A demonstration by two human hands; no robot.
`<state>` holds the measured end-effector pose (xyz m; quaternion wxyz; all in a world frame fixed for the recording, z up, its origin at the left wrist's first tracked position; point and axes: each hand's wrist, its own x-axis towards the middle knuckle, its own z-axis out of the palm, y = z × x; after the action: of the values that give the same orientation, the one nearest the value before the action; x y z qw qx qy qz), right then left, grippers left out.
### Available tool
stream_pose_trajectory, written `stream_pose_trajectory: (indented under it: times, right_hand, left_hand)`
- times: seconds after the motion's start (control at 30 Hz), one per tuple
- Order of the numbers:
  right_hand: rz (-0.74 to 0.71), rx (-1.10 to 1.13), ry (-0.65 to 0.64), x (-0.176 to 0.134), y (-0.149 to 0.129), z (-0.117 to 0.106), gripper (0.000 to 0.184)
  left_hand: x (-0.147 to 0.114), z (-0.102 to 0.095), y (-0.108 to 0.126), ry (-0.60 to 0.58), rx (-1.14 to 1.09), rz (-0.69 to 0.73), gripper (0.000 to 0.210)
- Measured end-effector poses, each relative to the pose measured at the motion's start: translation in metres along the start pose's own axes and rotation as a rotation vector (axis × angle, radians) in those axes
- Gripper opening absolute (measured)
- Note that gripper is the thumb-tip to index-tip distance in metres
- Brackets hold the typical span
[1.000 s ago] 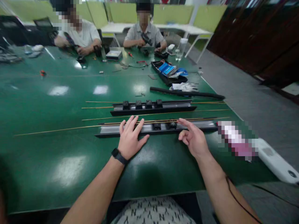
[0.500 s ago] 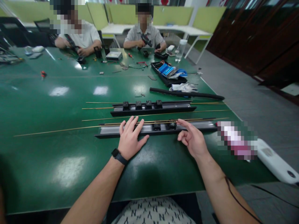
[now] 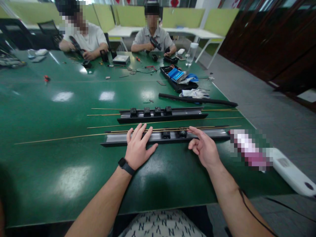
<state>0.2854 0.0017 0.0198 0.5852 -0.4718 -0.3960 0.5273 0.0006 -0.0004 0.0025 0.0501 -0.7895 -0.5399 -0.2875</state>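
Observation:
My left hand lies spread over the near black channel, fingertips on or just above the thin brass-coloured rods along its back edge. Nothing shows in its grasp. My right hand reaches to the same channel with its index finger stretched along the rods and other fingers curled loosely; the fingertip seems to touch a rod. Two small black blocks sit in the channel between my hands, one black block nearer the middle, the other black block beside my right fingertip.
Beyond lies a second channel with several black blocks and rods. Behind it are a black strip, white gloves and a black tray. A white device lies at the right edge. Two people with power drills sit opposite.
Both my hands stay in place over the channel. The view shifts very slightly; the rods and blocks look the same.

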Motion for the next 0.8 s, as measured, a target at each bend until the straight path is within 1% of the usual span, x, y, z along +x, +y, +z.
stream_pose_trajectory:
  times: [0.33,0.8]
  right_hand:
    - [0.003,-0.014,-0.014,0.0003,0.0004,0.0002,0.041]
    - [-0.013,-0.024,0.057,0.0008,-0.0036,0.0006,0.042]
  left_hand:
    - [-0.0002,0.0002,-0.0004,-0.021,0.01,-0.004,0.063]
    - [-0.0005,-0.0004,-0.0006,-0.014,-0.011,0.004,0.065]
